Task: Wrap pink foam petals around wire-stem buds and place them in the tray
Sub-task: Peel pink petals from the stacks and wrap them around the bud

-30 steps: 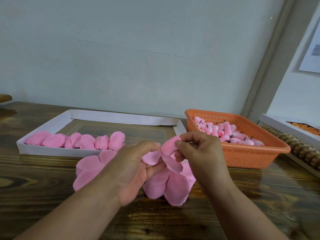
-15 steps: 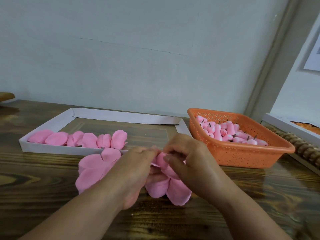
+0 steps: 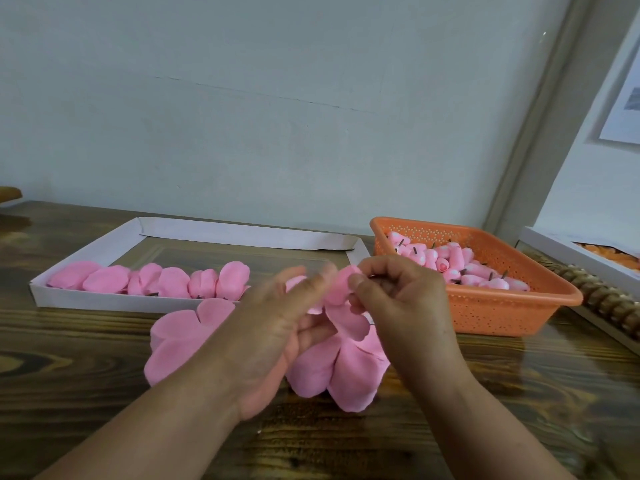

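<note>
Head view: white tray (image 3: pixel 86 299) holds wrapped buds (image 3: pixel 156 282); orange basket (image 3: pixel 502 313), bare buds (image 3: pixel 450 261).

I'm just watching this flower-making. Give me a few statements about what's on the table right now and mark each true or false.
1. The orange basket holds pink buds with dark stems. True.
2. The white tray is at the right of the basket. False: it is at the left.
3. Wrapped flowers lie in a row along the tray's near edge. True.
4. Both hands rest flat on the table. False: the right hand pinches a pink petal piece, and the left hand is raised beside it.
5. Loose pink petals lie on the wooden table. True.
</note>
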`<state>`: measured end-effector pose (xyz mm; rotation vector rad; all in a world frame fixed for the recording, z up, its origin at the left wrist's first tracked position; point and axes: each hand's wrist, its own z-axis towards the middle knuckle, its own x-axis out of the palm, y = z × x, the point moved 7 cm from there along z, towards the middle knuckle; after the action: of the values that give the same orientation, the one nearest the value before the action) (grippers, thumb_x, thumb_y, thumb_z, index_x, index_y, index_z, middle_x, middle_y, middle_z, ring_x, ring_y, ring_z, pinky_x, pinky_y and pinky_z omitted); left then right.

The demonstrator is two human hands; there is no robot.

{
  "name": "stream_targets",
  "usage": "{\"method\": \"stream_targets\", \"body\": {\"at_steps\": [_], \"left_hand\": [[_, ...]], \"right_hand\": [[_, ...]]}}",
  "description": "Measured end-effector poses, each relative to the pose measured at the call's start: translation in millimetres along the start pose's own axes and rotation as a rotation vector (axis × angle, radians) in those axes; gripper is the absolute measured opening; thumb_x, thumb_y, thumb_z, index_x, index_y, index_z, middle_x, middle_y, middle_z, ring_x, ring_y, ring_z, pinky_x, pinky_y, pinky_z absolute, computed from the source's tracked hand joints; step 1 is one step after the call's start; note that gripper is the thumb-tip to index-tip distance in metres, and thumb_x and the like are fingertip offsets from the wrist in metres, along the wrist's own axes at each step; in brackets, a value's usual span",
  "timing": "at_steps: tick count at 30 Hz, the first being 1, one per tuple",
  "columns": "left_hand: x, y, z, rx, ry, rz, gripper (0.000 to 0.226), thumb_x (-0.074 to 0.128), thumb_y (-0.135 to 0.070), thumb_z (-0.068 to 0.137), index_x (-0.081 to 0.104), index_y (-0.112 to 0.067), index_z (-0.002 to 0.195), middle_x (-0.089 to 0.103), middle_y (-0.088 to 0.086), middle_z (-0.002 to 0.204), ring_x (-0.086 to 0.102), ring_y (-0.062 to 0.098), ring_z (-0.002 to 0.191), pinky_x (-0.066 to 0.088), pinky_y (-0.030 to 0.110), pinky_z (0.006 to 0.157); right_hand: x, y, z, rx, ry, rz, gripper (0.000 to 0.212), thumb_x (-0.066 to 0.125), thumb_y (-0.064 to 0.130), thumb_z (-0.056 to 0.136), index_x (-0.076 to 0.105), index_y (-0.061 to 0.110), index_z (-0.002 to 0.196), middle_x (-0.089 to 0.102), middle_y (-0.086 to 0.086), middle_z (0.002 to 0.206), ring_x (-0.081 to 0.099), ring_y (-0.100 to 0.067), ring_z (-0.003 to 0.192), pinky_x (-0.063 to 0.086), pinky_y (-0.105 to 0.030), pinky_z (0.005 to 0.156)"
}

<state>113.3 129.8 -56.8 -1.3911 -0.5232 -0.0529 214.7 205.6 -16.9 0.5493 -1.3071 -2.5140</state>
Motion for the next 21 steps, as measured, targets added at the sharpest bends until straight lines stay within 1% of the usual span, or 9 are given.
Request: {"method": "stream_targets", "body": {"at_steps": [1,3,5,6,9,14,16,19,21], "left_hand": [[1.6,0.0,-0.8,0.028,0.002,0.002,0.054,0.071,-0.022,0.084,0.051,0.019,0.112,0.070,0.023,0.105,0.067,0.028,0.105,0.048,0.043,0.099],[1.3,4.4,-0.7,0.065,-0.009,0.056,0.027,0.060,-0.001,0.087,0.052,0.022,0.098,0.070,0.024,0.102,0.067,0.029,0.106,0.048,0.044,0.098],[-2.1,8.2,-0.5,0.077,-0.074,0.112,0.014,0.051,0.008,0.088,0.060,0.015,0.096,0.071,0.022,0.099,0.067,0.032,0.102,0.052,0.044,0.093],[-4.1,9.2,-0.1,0.083,-0.108,0.129,0.018,0.049,0.009,0.089,0.065,0.009,0.096,0.072,0.020,0.097,0.069,0.031,0.099,0.055,0.040,0.088],[-6.1,8.6,-1.1,0.085,-0.171,0.148,0.027,0.045,-0.001,0.096,0.071,-0.004,0.092,0.075,0.011,0.090,0.072,0.024,0.092,0.058,0.029,0.075],[-17.3,10.6,-4.9,0.041,-0.342,0.299,0.028,0.043,-0.025,0.100,0.070,-0.020,0.095,0.076,0.002,0.085,0.072,0.020,0.087,0.056,0.044,0.083],[-19.8,7.4,-6.3,0.057,-0.398,0.409,0.027,0.045,-0.032,0.098,0.070,-0.023,0.093,0.073,-0.004,0.078,0.070,0.016,0.083,0.057,0.042,0.079],[-22.1,-4.3,-8.6,0.137,-0.475,0.560,0.030,0.047,-0.034,0.096,0.066,-0.026,0.074,0.066,-0.012,0.063,0.058,-0.007,0.059,0.048,0.016,0.059],[-23.1,-9.8,-8.1,0.184,-0.492,0.622,0.032,0.049,-0.029,0.095,0.064,-0.026,0.068,0.066,-0.009,0.065,0.052,-0.012,0.052,0.038,0.008,0.045]], "right_hand": [[-1.6,0.1,-0.3,0.004,-0.029,0.024,0.016,0.063,-0.001,0.084,0.066,0.012,0.074,0.067,-0.002,0.059,0.061,-0.008,0.052,0.050,-0.018,0.052],[-3.8,1.3,-0.9,-0.006,-0.080,0.048,0.015,0.063,-0.001,0.083,0.066,0.010,0.075,0.067,-0.004,0.061,0.062,-0.009,0.053,0.050,-0.017,0.053],[-5.6,2.6,-1.6,-0.021,-0.118,0.052,0.016,0.063,0.000,0.083,0.067,0.012,0.074,0.067,-0.005,0.062,0.062,-0.013,0.054,0.049,-0.019,0.052],[-5.8,3.1,-2.1,-0.026,-0.127,0.049,0.018,0.063,0.000,0.083,0.066,0.014,0.073,0.067,-0.006,0.062,0.061,-0.017,0.054,0.050,-0.022,0.051],[-3.5,3.9,-3.6,-0.036,-0.121,0.035,0.020,0.064,0.001,0.083,0.066,0.016,0.071,0.066,-0.008,0.063,0.062,-0.025,0.059,0.051,-0.030,0.055],[4.0,8.1,-6.3,-0.081,-0.082,-0.043,0.022,0.064,0.002,0.083,0.064,0.020,0.070,0.064,-0.007,0.072,0.061,-0.013,0.061,0.046,-0.018,0.056],[6.8,10.0,-7.8,-0.102,-0.059,-0.075,0.022,0.065,0.003,0.083,0.064,0.020,0.069,0.063,-0.002,0.071,0.058,-0.008,0.060,0.043,-0.014,0.055],[9.9,11.3,-8.9,-0.126,-0.035,-0.112,0.020,0.065,0.004,0.083,0.063,0.018,0.070,0.060,0.004,0.067,0.055,-0.007,0.059,0.041,-0.014,0.056],[12.2,11.4,-9.4,-0.136,-0.019,-0.140,0.019,0.066,0.005,0.083,0.063,0.016,0.069,0.058,0.006,0.065,0.052,-0.007,0.059,0.039,-0.014,0.056]]}}
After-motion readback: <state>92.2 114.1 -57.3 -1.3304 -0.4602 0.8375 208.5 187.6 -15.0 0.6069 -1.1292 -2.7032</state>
